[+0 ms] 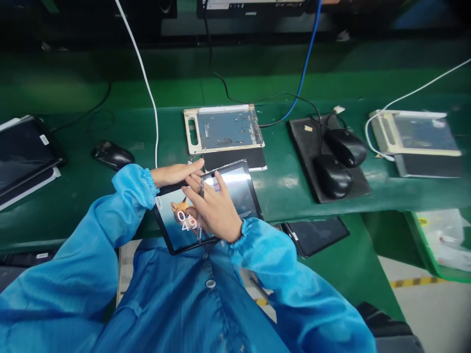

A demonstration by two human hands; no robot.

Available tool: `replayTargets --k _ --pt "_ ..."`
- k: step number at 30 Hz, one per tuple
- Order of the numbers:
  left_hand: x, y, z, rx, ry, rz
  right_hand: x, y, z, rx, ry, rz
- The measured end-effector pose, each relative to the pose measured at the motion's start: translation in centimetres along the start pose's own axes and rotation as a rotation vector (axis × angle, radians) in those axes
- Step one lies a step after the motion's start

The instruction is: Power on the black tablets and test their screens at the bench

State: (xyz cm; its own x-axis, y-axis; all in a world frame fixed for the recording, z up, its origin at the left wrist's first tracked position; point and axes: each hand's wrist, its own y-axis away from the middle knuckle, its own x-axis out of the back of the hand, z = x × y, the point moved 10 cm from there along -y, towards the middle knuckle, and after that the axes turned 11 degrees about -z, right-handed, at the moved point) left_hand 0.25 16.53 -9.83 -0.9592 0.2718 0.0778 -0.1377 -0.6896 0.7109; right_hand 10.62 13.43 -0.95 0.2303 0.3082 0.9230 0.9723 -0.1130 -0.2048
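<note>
A tablet [217,235] with a lit screen, showing a fox picture and large clock digits, lies tilted at the front edge of the bench, close to my body. My left hand [176,173] stretches flat along its far edge, fingers extended and thumb up. Over the middle of the screen is my right hand [221,212], its fingers partly spread and a slim pen [199,233] held between them. The fingertips of both hands come close together near the far edge; whether they touch is unclear. A white cable [150,98] runs down behind my left wrist, its end hidden.
Beyond the tablet sits a worn framed fixture [228,128]; a similar fixture [419,132] stands right. A black mouse [113,154] is left, and two mice [333,176] rest on a dark pad [303,147]. Other tablets [316,235] lie right and left. A green bin [423,240] stands lower right.
</note>
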Motion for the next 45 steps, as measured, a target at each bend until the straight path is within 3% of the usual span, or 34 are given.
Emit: replayTargets --k 3,6,8,12,14,17,21,25,28,31,34,38,41,45 --pt "-0.4 -0.3 -0.6 0.048 0.049 -0.051 -0.8 1.0 -0.6 0.028 0.024 -0.058" --pt "-1.9 -0.5 -0.6 0.062 0.142 -0.208 -1.1 5.3 -1.2 0.039 0.047 -0.114" --pt "-2.2 -0.5 -0.5 0.051 0.153 -0.246 -1.1 9.1 -1.8 0.064 0.006 -0.143" --pt "-1.7 -0.6 -0.5 0.053 0.104 -0.25 0.5 15.7 -3.7 0.192 -0.148 -0.032" --pt "-1.4 -0.7 -0.4 0.036 0.071 -0.242 1.6 17.2 -3.4 0.162 -0.207 0.054" --pt "-1.0 -0.8 -0.2 0.021 0.027 -0.219 2.4 16.2 -1.3 0.001 -0.221 0.118" --pt "-1.3 -0.8 -0.2 0.012 0.028 -0.256 3.0 10.2 1.9 -0.165 -0.112 0.181" --pt "-1.6 -0.9 -0.5 0.011 0.096 -0.283 2.0 2.8 4.1 -0.217 -0.044 0.098" --pt "-1.4 -0.9 -0.5 -0.006 0.124 -0.246 0.7 0.6 3.9 -0.165 -0.006 0.006" --pt "-1.9 -0.8 -0.6 0.005 0.164 -0.278 -0.8 3.7 1.3 -0.024 0.038 -0.067" --pt "-2.3 -0.7 -0.6 0.014 0.195 -0.332 -1.9 10.5 -2.1 0.115 -0.034 -0.108" --pt "-1.8 -0.6 -0.7 0.038 0.195 -0.312 -0.7 17.6 -4.4 0.194 -0.224 0.04" --pt "-1.9 -0.5 -0.8 0.072 0.222 -0.314 -0.1 18.0 -3.3 0.045 -0.125 0.114" --pt "-2.3 -0.4 -0.7 0.078 0.25 -0.33 0.3 15.1 -1.8 -0.03 0.005 0.107"
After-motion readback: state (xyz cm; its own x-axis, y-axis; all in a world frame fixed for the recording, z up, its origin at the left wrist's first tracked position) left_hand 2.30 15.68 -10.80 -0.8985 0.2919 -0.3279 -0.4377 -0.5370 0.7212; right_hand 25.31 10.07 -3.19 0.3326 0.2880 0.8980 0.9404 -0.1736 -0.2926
